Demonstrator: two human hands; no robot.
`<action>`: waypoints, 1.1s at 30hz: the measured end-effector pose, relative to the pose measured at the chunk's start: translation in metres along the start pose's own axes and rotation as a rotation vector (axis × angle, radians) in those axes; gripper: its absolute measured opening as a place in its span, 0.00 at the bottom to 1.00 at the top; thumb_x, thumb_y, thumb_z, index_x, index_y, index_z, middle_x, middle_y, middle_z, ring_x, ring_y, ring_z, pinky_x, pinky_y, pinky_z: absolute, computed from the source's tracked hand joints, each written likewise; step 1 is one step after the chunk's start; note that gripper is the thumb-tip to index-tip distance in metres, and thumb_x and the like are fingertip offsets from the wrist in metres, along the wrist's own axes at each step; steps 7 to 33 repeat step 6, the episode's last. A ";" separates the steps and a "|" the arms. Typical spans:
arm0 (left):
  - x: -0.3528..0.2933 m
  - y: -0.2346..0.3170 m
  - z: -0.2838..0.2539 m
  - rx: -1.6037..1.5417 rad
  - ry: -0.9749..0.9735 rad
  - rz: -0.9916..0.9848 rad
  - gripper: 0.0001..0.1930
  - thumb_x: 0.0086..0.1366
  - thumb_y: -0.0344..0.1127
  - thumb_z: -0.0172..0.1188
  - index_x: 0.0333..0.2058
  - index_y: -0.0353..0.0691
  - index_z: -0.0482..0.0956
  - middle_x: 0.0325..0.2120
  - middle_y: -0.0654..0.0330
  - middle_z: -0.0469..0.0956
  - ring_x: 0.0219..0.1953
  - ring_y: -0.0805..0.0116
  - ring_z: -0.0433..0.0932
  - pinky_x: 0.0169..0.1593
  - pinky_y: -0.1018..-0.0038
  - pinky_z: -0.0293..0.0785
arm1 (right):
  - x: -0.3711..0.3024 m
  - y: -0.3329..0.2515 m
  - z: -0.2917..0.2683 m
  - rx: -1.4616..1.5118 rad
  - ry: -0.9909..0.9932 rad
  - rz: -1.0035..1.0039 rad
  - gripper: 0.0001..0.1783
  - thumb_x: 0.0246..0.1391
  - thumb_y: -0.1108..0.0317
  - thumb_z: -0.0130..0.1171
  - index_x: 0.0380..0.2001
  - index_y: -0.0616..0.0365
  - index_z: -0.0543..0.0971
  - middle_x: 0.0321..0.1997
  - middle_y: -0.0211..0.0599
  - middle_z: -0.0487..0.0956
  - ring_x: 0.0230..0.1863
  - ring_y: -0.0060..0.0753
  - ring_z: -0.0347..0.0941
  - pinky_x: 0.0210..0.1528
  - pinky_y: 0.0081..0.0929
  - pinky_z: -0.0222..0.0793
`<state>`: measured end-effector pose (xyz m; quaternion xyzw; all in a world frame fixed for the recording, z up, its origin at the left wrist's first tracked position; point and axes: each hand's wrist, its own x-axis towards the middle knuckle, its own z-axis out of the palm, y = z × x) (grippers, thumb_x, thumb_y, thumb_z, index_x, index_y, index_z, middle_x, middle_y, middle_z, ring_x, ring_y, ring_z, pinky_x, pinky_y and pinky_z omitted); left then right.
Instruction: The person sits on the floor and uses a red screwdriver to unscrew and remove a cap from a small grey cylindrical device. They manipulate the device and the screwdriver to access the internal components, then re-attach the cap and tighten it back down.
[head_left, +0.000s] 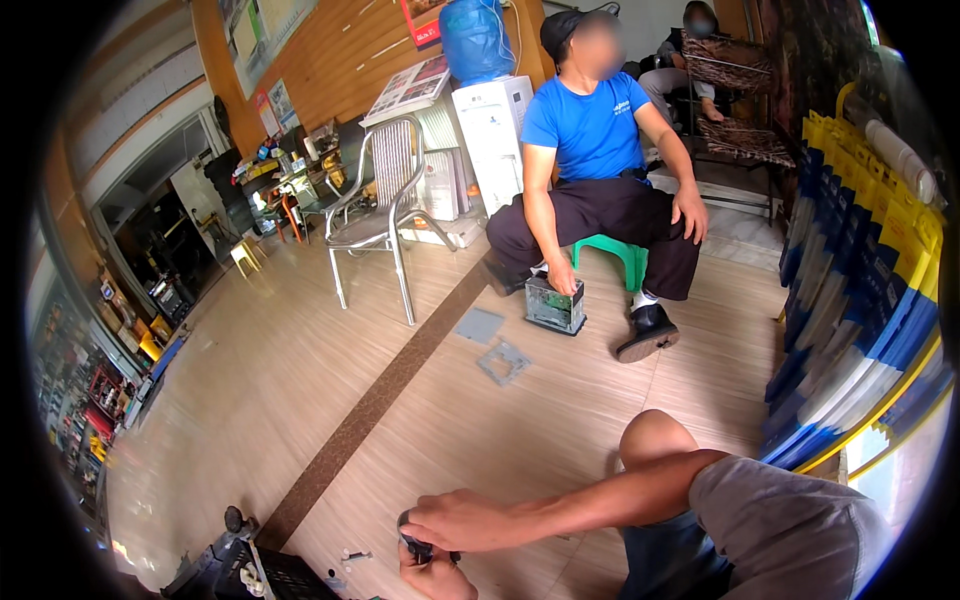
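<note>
At the lower middle, my right hand (455,518) reaches in from the right with its fingers closed over a small dark, rounded part (416,546). Just beneath it, my left hand (438,579) grips the same part from below. What kind of part it is cannot be made out, since my fingers cover most of it. Small metallic pieces (354,556) lie on the floor to the left of my hands. A black plastic crate or frame (283,573) stands at the lower left edge, beside those pieces.
Ahead, a person in a blue shirt (588,125) sits on a green stool (617,252), one hand on a grey metal box (555,305). Two flat grey plates (503,363) lie nearby. A metal chair (385,190) and water dispenser (493,135) stand behind; yellow-blue panels (860,290) line the right.
</note>
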<state>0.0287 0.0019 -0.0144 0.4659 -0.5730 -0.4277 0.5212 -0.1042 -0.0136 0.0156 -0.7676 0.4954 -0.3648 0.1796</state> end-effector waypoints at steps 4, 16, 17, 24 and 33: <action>0.002 -0.028 -0.011 0.161 0.032 0.060 0.13 0.64 0.26 0.57 0.47 0.29 0.77 0.35 0.58 0.80 0.32 0.71 0.76 0.32 0.76 0.73 | 0.000 -0.001 0.004 0.100 0.095 -0.022 0.20 0.68 0.55 0.48 0.35 0.63 0.75 0.35 0.49 0.79 0.32 0.54 0.79 0.32 0.44 0.76; 0.004 -0.021 0.002 -0.264 0.004 -0.064 0.07 0.64 0.23 0.59 0.41 0.37 0.77 0.28 0.68 0.75 0.26 0.81 0.70 0.26 0.82 0.64 | -0.001 -0.003 0.001 0.118 0.088 -0.006 0.19 0.69 0.55 0.47 0.36 0.62 0.75 0.35 0.45 0.79 0.34 0.54 0.79 0.33 0.43 0.77; 0.004 -0.021 0.002 -0.264 0.004 -0.064 0.07 0.64 0.23 0.59 0.41 0.37 0.77 0.28 0.68 0.75 0.26 0.81 0.70 0.26 0.82 0.64 | -0.001 -0.003 0.001 0.118 0.088 -0.006 0.19 0.69 0.55 0.47 0.36 0.62 0.75 0.35 0.45 0.79 0.34 0.54 0.79 0.33 0.43 0.77; 0.004 -0.021 0.002 -0.264 0.004 -0.064 0.07 0.64 0.23 0.59 0.41 0.37 0.77 0.28 0.68 0.75 0.26 0.81 0.70 0.26 0.82 0.64 | -0.001 -0.003 0.001 0.118 0.088 -0.006 0.19 0.69 0.55 0.47 0.36 0.62 0.75 0.35 0.45 0.79 0.34 0.54 0.79 0.33 0.43 0.77; 0.004 -0.021 0.002 -0.264 0.004 -0.064 0.07 0.64 0.23 0.59 0.41 0.37 0.77 0.28 0.68 0.75 0.26 0.81 0.70 0.26 0.82 0.64 | -0.001 -0.003 0.001 0.118 0.088 -0.006 0.19 0.69 0.55 0.47 0.36 0.62 0.75 0.35 0.45 0.79 0.34 0.54 0.79 0.33 0.43 0.77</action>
